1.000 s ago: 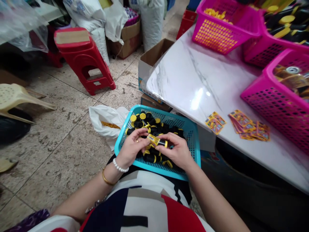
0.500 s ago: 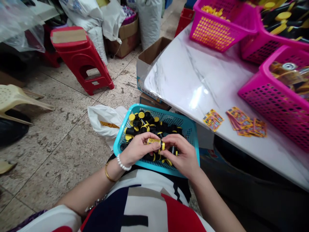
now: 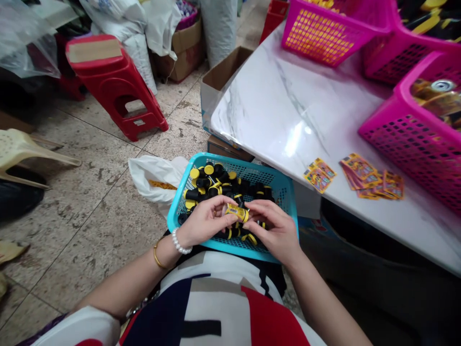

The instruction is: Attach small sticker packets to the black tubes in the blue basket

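Note:
Over the basket, both hands hold a small yellow-labelled cylinder [image 3: 236,212] lying sideways. My left hand [image 3: 205,221] closes its thumb and fingers on the left end. The right end is pinched between the thumb and fingers of my right hand [image 3: 275,226]. Beneath them, the turquoise basket [image 3: 173,216] rests at my lap, holding several black cylinders with yellow caps [image 3: 209,180]. My fingers cover parts of the cylinder's ends.
Printed orange cards [image 3: 360,171] lie on the marble-patterned table [image 3: 259,96] at right. Pink baskets [image 3: 406,129] stand along its far side. A white bag [image 3: 144,168] sits left of the turquoise basket. On the floor stand a red stool [image 3: 118,91] and an open carton [image 3: 223,72].
The cylinder has turned between my fingers: its printed yellow side now faces up, where a black section with a yellow band showed before. Both hands stay in nearly the same place.

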Demonstrator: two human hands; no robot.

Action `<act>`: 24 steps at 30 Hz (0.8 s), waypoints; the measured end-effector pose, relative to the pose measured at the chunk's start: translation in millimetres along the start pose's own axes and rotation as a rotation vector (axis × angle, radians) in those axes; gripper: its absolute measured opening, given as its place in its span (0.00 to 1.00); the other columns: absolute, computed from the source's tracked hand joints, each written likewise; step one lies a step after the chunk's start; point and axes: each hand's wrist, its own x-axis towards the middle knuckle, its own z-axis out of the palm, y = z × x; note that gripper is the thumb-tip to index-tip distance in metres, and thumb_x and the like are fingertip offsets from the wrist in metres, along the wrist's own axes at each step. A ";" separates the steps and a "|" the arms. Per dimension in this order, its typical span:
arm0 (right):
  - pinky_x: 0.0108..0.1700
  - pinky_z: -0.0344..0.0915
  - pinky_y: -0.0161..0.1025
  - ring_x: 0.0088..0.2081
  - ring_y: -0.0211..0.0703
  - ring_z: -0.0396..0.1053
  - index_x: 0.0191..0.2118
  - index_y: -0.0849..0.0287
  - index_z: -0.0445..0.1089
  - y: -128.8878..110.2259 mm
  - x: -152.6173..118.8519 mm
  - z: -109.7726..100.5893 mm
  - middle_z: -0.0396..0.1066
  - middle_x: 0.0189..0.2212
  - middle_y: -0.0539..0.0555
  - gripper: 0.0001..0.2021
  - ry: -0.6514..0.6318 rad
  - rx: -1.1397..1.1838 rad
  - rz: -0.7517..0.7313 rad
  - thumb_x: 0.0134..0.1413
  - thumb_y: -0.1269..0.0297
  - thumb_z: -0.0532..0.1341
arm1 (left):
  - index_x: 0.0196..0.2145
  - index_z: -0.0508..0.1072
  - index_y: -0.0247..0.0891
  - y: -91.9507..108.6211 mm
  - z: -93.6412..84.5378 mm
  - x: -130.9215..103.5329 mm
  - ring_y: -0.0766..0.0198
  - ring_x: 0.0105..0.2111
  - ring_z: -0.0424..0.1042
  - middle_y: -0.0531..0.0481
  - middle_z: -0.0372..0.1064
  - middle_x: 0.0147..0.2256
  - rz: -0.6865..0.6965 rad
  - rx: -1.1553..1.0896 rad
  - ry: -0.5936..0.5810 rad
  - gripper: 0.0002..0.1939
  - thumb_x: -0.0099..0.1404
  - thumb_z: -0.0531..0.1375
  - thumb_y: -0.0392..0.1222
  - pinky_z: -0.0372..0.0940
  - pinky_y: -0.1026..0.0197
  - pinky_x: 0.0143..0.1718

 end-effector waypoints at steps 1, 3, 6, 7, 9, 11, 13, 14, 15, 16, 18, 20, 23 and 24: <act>0.39 0.73 0.39 0.35 0.40 0.72 0.49 0.52 0.71 -0.4 -0.8 -1.1 0.71 0.43 0.55 0.18 -0.009 -0.043 -0.026 0.51 0.66 0.67 | 0.45 0.68 0.35 -1.2 -0.4 0.6 0.68 0.25 0.68 0.53 0.67 0.28 -0.019 -0.035 -0.013 0.18 0.59 0.63 0.44 0.65 0.66 0.26; 0.43 0.72 0.41 0.38 0.42 0.72 0.52 0.51 0.69 -2.0 -1.8 -2.2 0.73 0.42 0.55 0.22 -0.006 -0.126 -0.069 0.49 0.66 0.68 | 0.45 0.67 0.34 -2.8 -0.7 2.0 0.68 0.26 0.69 0.51 0.69 0.30 -0.048 -0.137 -0.036 0.18 0.60 0.63 0.45 0.66 0.65 0.26; 0.41 0.72 0.40 0.37 0.42 0.72 0.53 0.52 0.67 -5.3 -2.4 -1.5 0.73 0.42 0.55 0.24 0.032 -0.137 -0.086 0.49 0.66 0.68 | 0.44 0.67 0.33 -1.9 0.2 3.5 0.68 0.25 0.70 0.48 0.71 0.32 -0.062 -0.226 -0.023 0.17 0.61 0.62 0.46 0.66 0.65 0.25; 0.40 0.72 0.40 0.36 0.42 0.73 0.52 0.52 0.68 -6.0 -2.4 -0.6 0.74 0.41 0.55 0.23 0.053 -0.119 -0.086 0.49 0.67 0.68 | 0.44 0.67 0.33 -1.1 0.6 3.8 0.68 0.25 0.70 0.48 0.71 0.31 -0.060 -0.223 -0.021 0.17 0.61 0.62 0.46 0.66 0.65 0.25; 0.38 0.73 0.40 0.35 0.42 0.73 0.48 0.54 0.72 -6.6 -1.8 2.7 0.75 0.40 0.56 0.18 0.093 -0.072 -0.050 0.48 0.67 0.68 | 0.44 0.68 0.34 0.6 1.4 3.9 0.68 0.25 0.70 0.49 0.71 0.30 -0.042 -0.167 -0.032 0.17 0.61 0.62 0.45 0.66 0.65 0.26; 0.34 0.73 0.40 0.30 0.42 0.74 0.41 0.57 0.74 -5.4 0.0 8.2 0.76 0.33 0.55 0.11 0.089 0.060 0.104 0.49 0.64 0.67 | 0.45 0.69 0.35 1.5 1.2 3.6 0.66 0.29 0.71 0.48 0.72 0.32 0.055 -0.017 -0.007 0.15 0.61 0.62 0.43 0.67 0.63 0.30; 0.29 0.73 0.38 0.24 0.40 0.73 0.37 0.60 0.73 -2.5 2.5 15.0 0.75 0.25 0.53 0.10 0.019 0.279 0.340 0.51 0.60 0.66 | 0.44 0.72 0.37 1.3 -0.3 3.2 0.62 0.38 0.72 0.46 0.73 0.38 0.211 0.215 0.034 0.14 0.60 0.62 0.40 0.67 0.60 0.40; 0.28 0.73 0.38 0.22 0.39 0.72 0.36 0.61 0.73 -0.8 3.7 17.9 0.74 0.23 0.52 0.11 -0.020 0.382 0.440 0.51 0.58 0.65 | 0.44 0.73 0.38 0.9 -1.5 3.0 0.61 0.42 0.71 0.45 0.73 0.41 0.268 0.317 0.053 0.13 0.60 0.61 0.39 0.65 0.59 0.44; 0.28 0.73 0.38 0.22 0.39 0.72 0.36 0.61 0.72 1.0 4.8 20.0 0.74 0.22 0.51 0.12 -0.047 0.457 0.510 0.51 0.57 0.65 | 0.44 0.74 0.38 0.4 -2.8 3.0 0.60 0.43 0.71 0.46 0.73 0.42 0.286 0.384 0.061 0.12 0.60 0.61 0.39 0.64 0.59 0.46; 0.29 0.73 0.38 0.22 0.39 0.73 0.35 0.62 0.72 2.5 5.6 20.9 0.74 0.22 0.51 0.13 -0.062 0.496 0.548 0.51 0.56 0.65 | 0.44 0.74 0.39 -0.2 -4.0 3.2 0.60 0.42 0.71 0.46 0.73 0.41 0.259 0.397 0.056 0.12 0.61 0.61 0.39 0.65 0.60 0.45; 0.31 0.73 0.38 0.24 0.38 0.72 0.36 0.62 0.73 4.3 6.9 18.7 0.74 0.23 0.51 0.13 -0.064 0.496 0.557 0.53 0.55 0.64 | 0.45 0.72 0.38 -1.3 -5.6 4.2 0.63 0.33 0.72 0.48 0.73 0.34 0.124 0.283 0.023 0.14 0.62 0.60 0.44 0.67 0.63 0.35; 0.33 0.73 0.38 0.27 0.37 0.72 0.41 0.59 0.74 4.2 7.7 12.2 0.75 0.29 0.53 0.13 -0.072 0.461 0.495 0.53 0.57 0.64 | 0.44 0.70 0.35 -2.2 -5.6 5.9 0.68 0.24 0.69 0.51 0.70 0.29 -0.004 0.104 -0.041 0.16 0.62 0.59 0.48 0.65 0.66 0.26; 0.41 0.72 0.40 0.38 0.40 0.72 0.45 0.53 0.75 1.2 7.6 2.5 0.73 0.42 0.55 0.14 -0.088 0.392 0.297 0.51 0.62 0.66 | 0.41 0.68 0.33 -3.6 -3.2 8.3 0.72 0.19 0.66 0.51 0.69 0.26 -0.090 -0.067 -0.092 0.19 0.62 0.59 0.52 0.61 0.70 0.19; 0.43 0.71 0.41 0.40 0.41 0.71 0.43 0.51 0.76 0.0 7.1 1.2 0.72 0.42 0.54 0.12 -0.083 0.370 0.230 0.50 0.65 0.67 | 0.41 0.67 0.33 -4.3 -2.1 8.7 0.72 0.18 0.66 0.51 0.70 0.25 -0.108 -0.110 -0.102 0.20 0.62 0.59 0.53 0.61 0.70 0.18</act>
